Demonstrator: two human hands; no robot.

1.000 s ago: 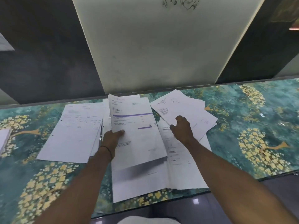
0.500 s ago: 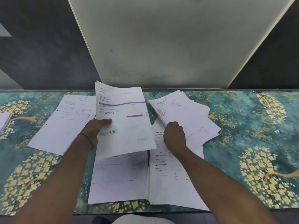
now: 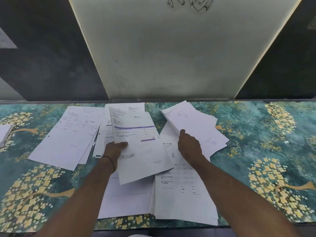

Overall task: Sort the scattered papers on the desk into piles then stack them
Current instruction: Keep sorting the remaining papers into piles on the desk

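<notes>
My left hand (image 3: 114, 148) grips a white sheet with purple bars (image 3: 136, 144) by its left edge and holds it lifted over the middle of the desk. My right hand (image 3: 189, 145) rests with curled fingers on the near edge of a fanned bunch of sheets (image 3: 195, 124) at the right. Below the hands lie two piles side by side at the front edge: a left pile (image 3: 126, 199) and a thicker right pile (image 3: 183, 194). More printed sheets (image 3: 68, 134) spread out to the left.
The desk (image 3: 265, 151) has a teal top with yellow flower patterns. A small white stack (image 3: 4, 134) pokes in at the far left edge. A pale panel (image 3: 162, 57) and dark walls rise right behind the desk's back edge.
The left hand has carried the purple-barred sheet to the right, back over the middle. The right hand has stayed on the fanned bunch, whose edge now looks slightly lifted.
</notes>
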